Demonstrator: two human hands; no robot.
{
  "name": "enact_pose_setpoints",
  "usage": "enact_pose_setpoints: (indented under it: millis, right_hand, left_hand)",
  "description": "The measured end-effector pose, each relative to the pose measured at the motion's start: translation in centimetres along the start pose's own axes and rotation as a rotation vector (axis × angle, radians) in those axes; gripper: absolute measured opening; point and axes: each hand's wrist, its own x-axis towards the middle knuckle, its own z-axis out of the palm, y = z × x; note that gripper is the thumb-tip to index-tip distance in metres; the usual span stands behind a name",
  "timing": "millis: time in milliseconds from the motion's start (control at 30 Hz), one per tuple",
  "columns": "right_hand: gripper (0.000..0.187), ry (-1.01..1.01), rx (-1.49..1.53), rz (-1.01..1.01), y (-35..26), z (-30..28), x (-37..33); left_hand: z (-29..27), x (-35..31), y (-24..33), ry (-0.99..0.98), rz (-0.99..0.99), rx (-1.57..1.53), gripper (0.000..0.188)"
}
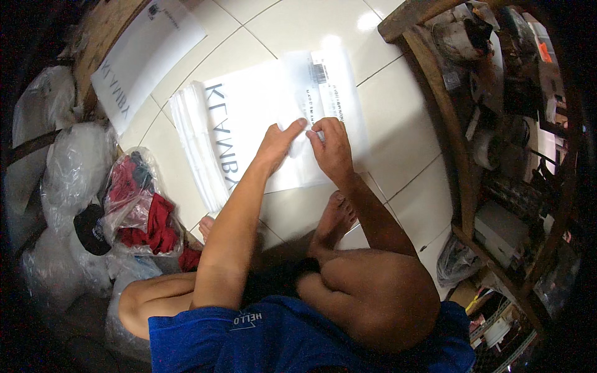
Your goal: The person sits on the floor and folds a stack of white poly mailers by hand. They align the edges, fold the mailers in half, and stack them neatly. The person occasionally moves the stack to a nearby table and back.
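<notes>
A stack of white plastic mailing bags [255, 93], with large dark lettering on one side and a printed label area, lies flat on the floor in front of me. My right hand [333, 149] has its fingers curled, thumb and forefinger pinching the thin film of the top bag near its printed part. Just beside it, my left hand [278, 147] rests on the same bag, its thumb stretched along the film toward the right hand. The left fingers are mostly hidden below the hand, and the film seems gripped there. Layered bag edges show at the stack's left side.
Another white printed bag [149, 59] lies at the upper left. Clear plastic bags [81, 165], one holding red cloth [149, 227], and a black cap [92, 230] crowd the left. A wooden rack [438, 105] with cluttered items stands on the right. My bare feet [333, 221] are close to the stack.
</notes>
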Motion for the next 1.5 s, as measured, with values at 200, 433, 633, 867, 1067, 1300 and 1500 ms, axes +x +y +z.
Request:
enact_pose_setpoints:
  millis: [200,433,633,867,1067,1300,1500]
  right_hand:
    - [0.017,-0.045,0.229,0.176,2.6,-0.5,-0.2]
    - [0.019,0.458,0.187,0.386,5.5,-3.5,-0.8]
    - [0.037,0.057,-0.004,-0.037,-0.3,-2.7,0.4]
    - [0.026,-0.056,-0.035,0.044,-1.0,-0.6,0.2]
    - [0.012,-0.091,-0.166,-0.262,3.8,0.5,-0.1]
    - [0.012,0.23,0.261,0.303,4.9,-2.2,-0.8]
    - [0.02,0.328,0.047,0.208,2.0,-4.2,-0.2]
  left_hand:
    - [-0.5,0.9,-1.7,-0.037,0.029,-0.263,0.043]
    - [-0.5,1.8,-2.5,-0.051,0.084,-0.151,0.055]
    - [-0.8,1.9,-2.5,0.046,0.02,-0.08,0.063]
    - [-0.6,0.9,-1.2,0.039,0.001,-0.017,0.065]
    - [-0.7,1.6,-2.7,-0.08,0.067,-0.282,0.054]
    - [-0.8,1.1,-1.8,-0.048,-0.025,-0.169,0.05]
    - [-1.1,1.8,-2.4,-0.097,0.041,-0.142,0.055]
